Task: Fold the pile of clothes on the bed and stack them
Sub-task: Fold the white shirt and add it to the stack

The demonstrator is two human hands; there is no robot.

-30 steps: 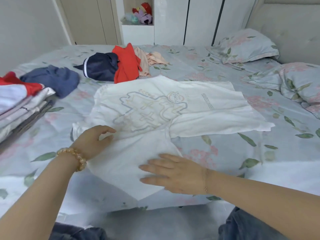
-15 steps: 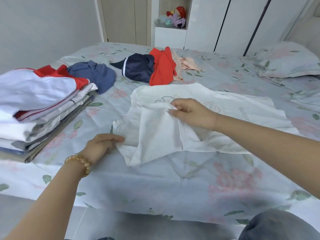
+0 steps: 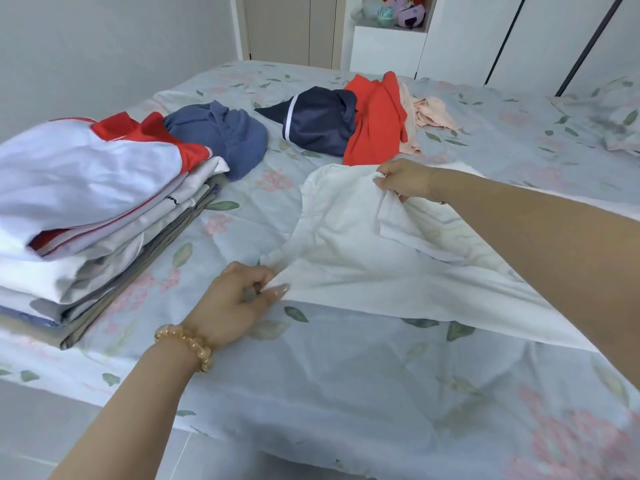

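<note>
A white T-shirt [image 3: 349,244] lies partly folded on the floral bed sheet [image 3: 346,375] in front of me. My left hand [image 3: 239,299] pinches its near left corner against the bed. My right hand [image 3: 405,180] grips a fold of the shirt at its far edge, lifted slightly. A stack of folded clothes [image 3: 86,209], topped by a white and red garment, sits at the left edge of the bed. Unfolded clothes lie beyond: a blue garment [image 3: 221,136], a navy one [image 3: 318,119], a red one [image 3: 375,119] and a pink one [image 3: 433,114].
A pillow [image 3: 606,112] lies at the far right. White wardrobe doors [image 3: 519,36] and a shelf with soft toys [image 3: 398,10] stand behind the bed. The bed's near edge drops to a grey tiled floor [image 3: 52,427] at lower left.
My right hand carried the shirt's side flap from near me up and over toward the far edge. My left hand shifted to pinch the near corner. The view swung left, showing more of the stack.
</note>
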